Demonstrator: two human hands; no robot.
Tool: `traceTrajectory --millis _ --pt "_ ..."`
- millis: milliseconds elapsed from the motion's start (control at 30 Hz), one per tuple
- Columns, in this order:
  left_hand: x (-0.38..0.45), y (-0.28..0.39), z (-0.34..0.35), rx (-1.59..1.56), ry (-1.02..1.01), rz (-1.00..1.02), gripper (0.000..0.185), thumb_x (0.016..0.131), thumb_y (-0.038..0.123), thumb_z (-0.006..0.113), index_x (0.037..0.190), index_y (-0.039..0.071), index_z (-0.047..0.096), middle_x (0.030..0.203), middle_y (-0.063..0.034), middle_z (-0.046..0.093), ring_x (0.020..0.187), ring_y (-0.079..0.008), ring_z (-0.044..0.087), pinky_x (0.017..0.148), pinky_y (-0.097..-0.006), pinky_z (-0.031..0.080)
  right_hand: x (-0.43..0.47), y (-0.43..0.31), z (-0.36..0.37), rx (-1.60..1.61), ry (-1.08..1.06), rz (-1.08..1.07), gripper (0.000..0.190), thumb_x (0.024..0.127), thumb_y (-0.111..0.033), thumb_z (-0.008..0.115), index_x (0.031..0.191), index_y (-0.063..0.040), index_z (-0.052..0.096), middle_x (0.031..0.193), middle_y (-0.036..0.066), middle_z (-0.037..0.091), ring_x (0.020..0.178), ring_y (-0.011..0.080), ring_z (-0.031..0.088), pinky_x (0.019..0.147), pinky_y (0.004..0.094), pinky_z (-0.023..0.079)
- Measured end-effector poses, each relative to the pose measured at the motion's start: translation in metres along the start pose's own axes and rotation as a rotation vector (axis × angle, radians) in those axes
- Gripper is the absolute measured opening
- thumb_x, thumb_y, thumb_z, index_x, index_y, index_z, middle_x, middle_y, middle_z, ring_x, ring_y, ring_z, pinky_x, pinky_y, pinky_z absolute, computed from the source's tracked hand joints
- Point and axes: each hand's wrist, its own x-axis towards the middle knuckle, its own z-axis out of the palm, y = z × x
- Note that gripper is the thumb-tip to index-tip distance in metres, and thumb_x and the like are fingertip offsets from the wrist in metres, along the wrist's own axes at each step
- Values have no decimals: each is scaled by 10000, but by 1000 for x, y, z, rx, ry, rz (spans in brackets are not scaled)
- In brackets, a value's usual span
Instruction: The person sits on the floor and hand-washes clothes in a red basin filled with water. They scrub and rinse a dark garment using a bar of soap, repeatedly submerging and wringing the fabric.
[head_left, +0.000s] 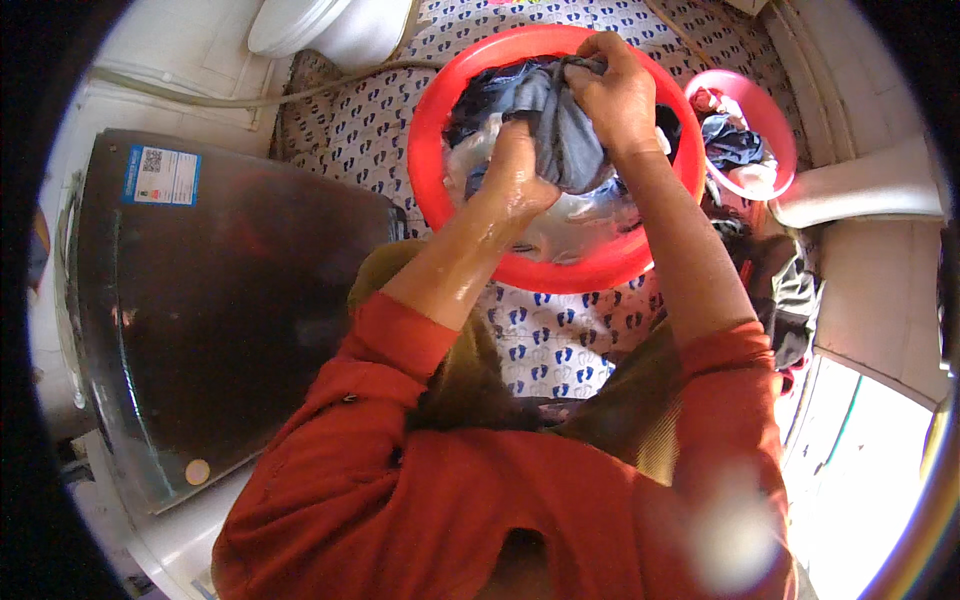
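A large red plastic basin (431, 180) rests on the floor before me, with water and several garments inside. Over it, both hands grip a grey cloth garment (566, 135). My left hand (517, 169) holds its lower left part, the wet thumb pointing up and the other fingers hidden behind the fabric. Higher up, my right hand (619, 97) pinches the bunched top edge. Dark wet clothing (480, 97) lies at the basin's far left, and cloudy water (581, 225) shows at the near side.
A pink basin (784, 142) with several clothes stands at the right. Dark clothes (784, 300) are heaped nearer me. On the left is a dark-lidded appliance (225, 300) bearing a printed label. A hose (300, 96) runs behind, near a white toilet (360, 34). Footprint-patterned flooring (547, 345) lies underneath.
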Motion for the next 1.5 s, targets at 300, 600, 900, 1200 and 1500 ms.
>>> traceTrajectory --millis 300,600,900,1200,1500 --pt "7 1 -33 458 -16 237 282 1012 312 503 1182 111 603 1148 -63 647 996 -208 643 873 -385 540 -74 -27 22 -54 -57 -635 267 698 -236 736 938 -126 699 977 150 664 834 350 685 671 469 571" --pt "13 -24 -65 -17 -97 24 334 988 291 513 1213 80 641 1159 -92 678 1110 -271 653 1053 -418 485 -94 -66 23 17 -168 -470 181 737 -193 738 895 -114 699 927 142 681 842 381 685 754 446 573" --pt "-2 -5 -2 -167 205 -68 340 1009 297 535 1215 61 667 1240 -98 691 1118 -230 675 1008 -418 538 -14 61 36 263 -42 299 337 878 -327 737 1019 -22 709 939 142 744 862 271 718 810 367 536" --pt "1 22 -27 354 173 418 212 848 69 627 1044 55 706 1035 -48 710 910 -186 695 855 -355 569 -110 7 7 1475 -545 1300 823 959 -696 466 1550 -136 348 1533 127 465 1377 378 472 1116 646 337" --pt "-41 72 -29 248 -42 -89 457 771 3 571 1215 33 672 1128 -63 704 1010 -172 672 943 -343 522 -87 69 55 1781 -614 1036 741 979 -666 472 1458 -102 500 1431 138 586 1319 319 543 1156 475 383"
